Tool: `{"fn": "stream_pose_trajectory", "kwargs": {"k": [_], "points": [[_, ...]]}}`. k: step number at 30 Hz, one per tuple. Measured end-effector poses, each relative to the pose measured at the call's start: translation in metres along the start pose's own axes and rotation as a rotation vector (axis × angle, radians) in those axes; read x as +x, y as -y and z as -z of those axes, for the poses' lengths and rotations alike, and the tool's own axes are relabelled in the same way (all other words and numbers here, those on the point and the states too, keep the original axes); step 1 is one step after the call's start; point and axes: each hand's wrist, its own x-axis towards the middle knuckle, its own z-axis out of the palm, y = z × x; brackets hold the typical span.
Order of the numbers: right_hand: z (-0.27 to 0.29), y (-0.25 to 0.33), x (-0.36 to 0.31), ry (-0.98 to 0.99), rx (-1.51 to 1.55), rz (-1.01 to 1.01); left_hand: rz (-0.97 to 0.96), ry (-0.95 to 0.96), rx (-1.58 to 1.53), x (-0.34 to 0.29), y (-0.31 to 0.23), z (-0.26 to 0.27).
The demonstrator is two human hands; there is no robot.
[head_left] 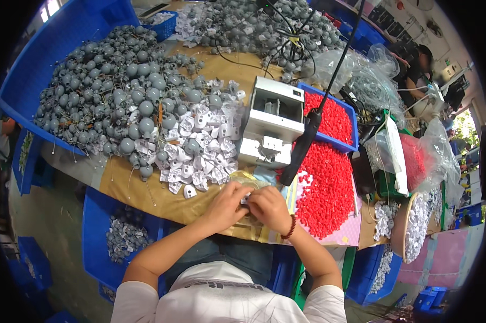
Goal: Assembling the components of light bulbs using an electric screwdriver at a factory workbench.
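Observation:
My left hand point(229, 203) and my right hand point(271, 208) meet at the table's front edge, fingers bent and pinched together. Between the fingertips shows a bit of a small white piece point(245, 198), mostly hidden by the fingers. A dark red beaded bracelet point(291, 227) circles my right wrist. Just beyond the hands stands a white machine point(272, 121) with an open dark front. Left of it lies a heap of white plastic parts point(200, 145), with one loose white part point(189, 191) near my left hand. Small red pieces point(326, 188) spread out to the right.
Grey balls with thin wires point(130, 91) fill a tilted blue tub point(17, 94) at the left. A black rod-shaped device point(306, 145) leans beside the machine. Red pieces also sit in a blue tray point(355, 129). A round basket point(400, 229) of white parts stands right.

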Motion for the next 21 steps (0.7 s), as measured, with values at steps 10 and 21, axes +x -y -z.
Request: {"fn": "stream_pose_trajectory", "kwargs": {"k": [10, 21], "points": [[-0.008, 0.014, -0.008, -0.004, -0.156, -0.046, -0.301, -0.329, 0.507, 0.181, 0.021, 0.136], [0.022, 0.014, -0.009, -0.069, 0.135, -0.217, -0.003, -0.138, 1.269, 0.285, 0.08, 0.117]]}}
